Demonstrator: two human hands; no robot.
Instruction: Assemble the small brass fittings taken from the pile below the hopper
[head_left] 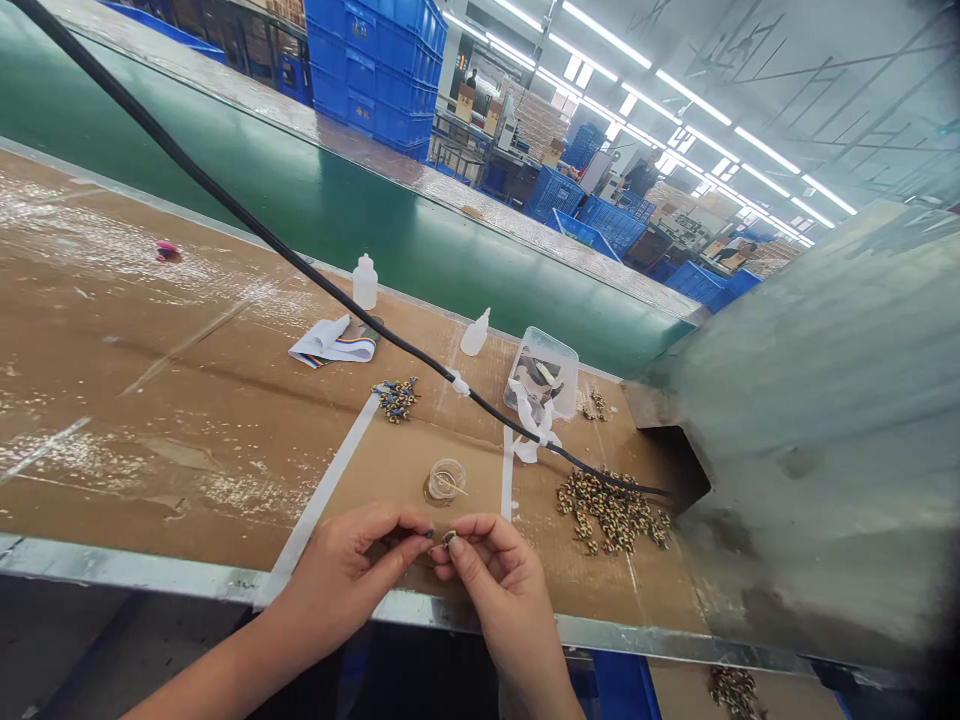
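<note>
Above the front edge of the table, my left hand (341,562) and my right hand (504,580) meet with their fingertips close together. The right thumb and forefinger pinch a small dark and pale piece (449,538), mostly covered by the fingers. A tiny dark bit (429,534) shows between the left thumb and forefinger; its kind is unclear. Just beyond the fingers stands a small clear cup (447,478) with a thin stick in it. To the right lies a heap of small yellow and black pieces (616,510). A smaller pile of blue and yellow pieces (395,398) is at the back left.
A black cable (247,217) hangs diagonally across the view. Two white bottles (365,283), a folded white cloth (334,343) and a clear plastic box (564,360) stand farther back. Behind them runs a green conveyor belt (315,200). A metal panel (810,430) closes off the right.
</note>
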